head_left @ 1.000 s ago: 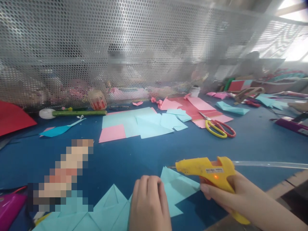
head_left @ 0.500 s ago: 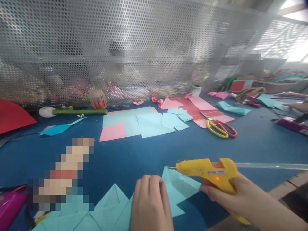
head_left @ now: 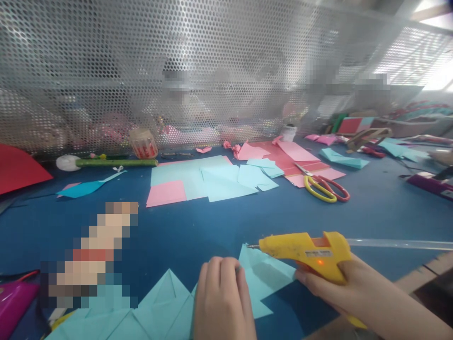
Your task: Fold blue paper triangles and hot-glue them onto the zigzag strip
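Observation:
My right hand (head_left: 339, 283) is closed round the grip of a yellow hot glue gun (head_left: 300, 245), with a clear glue stick (head_left: 396, 243) coming out of its back. An orange light glows on its side. The metal nozzle meets the top corner of a folded light-blue paper piece (head_left: 265, 271). My left hand (head_left: 224, 297), fingers together and curled, grips the folded paper; its thumb is hidden. To its left, more pointed light-blue folds (head_left: 166, 302) lie along the table's near edge.
Yellow-and-red scissors (head_left: 323, 189), light-blue sheets (head_left: 226, 184) and pink sheets (head_left: 166, 193) lie beyond my hands on the blue table (head_left: 170, 226). A pixelated patch covers something at left, near a purple object (head_left: 17, 307). Perforated metal (head_left: 212, 71) stands behind.
Both hands, the glue gun and the folded paper stay almost where they were. The view has shifted very slightly.

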`<state>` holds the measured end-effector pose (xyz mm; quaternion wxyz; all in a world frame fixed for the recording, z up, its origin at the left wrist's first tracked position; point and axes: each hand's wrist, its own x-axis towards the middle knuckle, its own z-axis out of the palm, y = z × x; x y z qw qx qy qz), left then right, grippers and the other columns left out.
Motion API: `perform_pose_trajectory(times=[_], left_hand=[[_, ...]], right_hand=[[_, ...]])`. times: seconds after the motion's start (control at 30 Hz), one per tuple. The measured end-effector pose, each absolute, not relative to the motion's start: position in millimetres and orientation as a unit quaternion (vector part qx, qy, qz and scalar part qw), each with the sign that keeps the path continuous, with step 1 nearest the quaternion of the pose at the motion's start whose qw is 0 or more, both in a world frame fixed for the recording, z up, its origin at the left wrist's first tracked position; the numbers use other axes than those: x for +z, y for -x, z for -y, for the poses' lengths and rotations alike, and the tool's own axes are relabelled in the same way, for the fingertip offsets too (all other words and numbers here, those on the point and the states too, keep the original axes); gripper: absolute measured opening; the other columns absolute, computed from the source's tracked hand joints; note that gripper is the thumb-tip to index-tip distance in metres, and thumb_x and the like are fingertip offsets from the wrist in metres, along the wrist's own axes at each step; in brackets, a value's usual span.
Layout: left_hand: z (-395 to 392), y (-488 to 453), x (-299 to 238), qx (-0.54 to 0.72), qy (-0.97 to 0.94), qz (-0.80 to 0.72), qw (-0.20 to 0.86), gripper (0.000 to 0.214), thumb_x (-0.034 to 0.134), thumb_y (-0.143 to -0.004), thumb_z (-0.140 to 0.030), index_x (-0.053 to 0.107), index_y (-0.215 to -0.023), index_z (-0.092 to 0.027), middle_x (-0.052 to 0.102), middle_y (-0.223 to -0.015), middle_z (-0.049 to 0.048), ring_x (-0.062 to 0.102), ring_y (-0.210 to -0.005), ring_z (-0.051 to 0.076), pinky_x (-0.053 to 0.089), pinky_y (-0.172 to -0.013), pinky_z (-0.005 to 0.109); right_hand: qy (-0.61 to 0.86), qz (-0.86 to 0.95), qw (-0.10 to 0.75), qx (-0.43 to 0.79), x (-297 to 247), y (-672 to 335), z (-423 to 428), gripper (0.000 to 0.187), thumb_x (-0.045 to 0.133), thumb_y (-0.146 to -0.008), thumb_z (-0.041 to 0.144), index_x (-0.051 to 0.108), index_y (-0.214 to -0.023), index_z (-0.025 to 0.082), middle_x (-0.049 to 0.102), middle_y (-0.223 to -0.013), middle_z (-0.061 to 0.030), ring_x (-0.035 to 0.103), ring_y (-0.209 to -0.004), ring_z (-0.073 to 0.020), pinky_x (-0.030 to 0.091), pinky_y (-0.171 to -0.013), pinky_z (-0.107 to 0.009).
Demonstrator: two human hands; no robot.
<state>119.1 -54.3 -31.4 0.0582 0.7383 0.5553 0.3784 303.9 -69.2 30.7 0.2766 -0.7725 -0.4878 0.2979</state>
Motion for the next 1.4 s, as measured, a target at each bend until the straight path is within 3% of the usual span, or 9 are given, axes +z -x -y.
perform_pose_trajectory(times=[0.57,0.9,1.2,1.4], left_hand=[[54.9,-119.6,-34.4,0.377,-0.737,-0.558,0.063,0.02,0.037,-0.102,-0.01,0.045,-0.091,-0.025,0.053,-0.081,-0.0003,0.055,-0.073,0.022,0.04,-0.067,0.034],[55.1,-119.2,-32.8,0.384,-0.737,-0.553,0.057,0.021,0.038,-0.102,-0.01,0.046,-0.09,-0.025,0.054,-0.081,-0.0005,0.054,-0.073,0.022,0.041,-0.068,0.034],[55.4,-119.8,-36.4,0.383,-0.739,-0.551,0.066,0.02,0.04,-0.101,-0.008,0.043,-0.093,-0.026,0.053,-0.082,-0.0009,0.053,-0.075,0.023,0.042,-0.07,0.036],[54.4,-119.6,-34.3,0.382,-0.738,-0.553,0.065,0.021,0.04,-0.1,-0.007,0.043,-0.092,-0.026,0.053,-0.082,-0.0009,0.054,-0.075,0.023,0.041,-0.069,0.035]], right_hand=[[0.79,0.491,0.262,0.258,32.1,-300.8,69.3,0.019,0.068,-0.069,0.044,0.065,-0.061,0.027,0.057,-0.047,0.0023,0.055,-0.048,-0.0201,0.045,-0.047,-0.029],[0.781,0.5,0.279,0.249,25.7,-301.1,70.6,0.016,0.066,-0.069,0.042,0.069,-0.064,0.027,0.066,-0.057,0.0014,0.06,-0.054,-0.0212,0.048,-0.053,-0.029],[0.799,0.48,0.285,0.223,24.2,-295.9,71.7,0.019,0.061,-0.066,0.045,0.062,-0.059,0.028,0.058,-0.052,0.002,0.052,-0.05,-0.0184,0.045,-0.052,-0.03],[0.793,0.489,0.289,0.221,24.2,-295.0,71.8,0.021,0.058,-0.067,0.047,0.066,-0.067,0.027,0.068,-0.061,-0.0002,0.062,-0.061,-0.0236,0.048,-0.059,-0.031]])
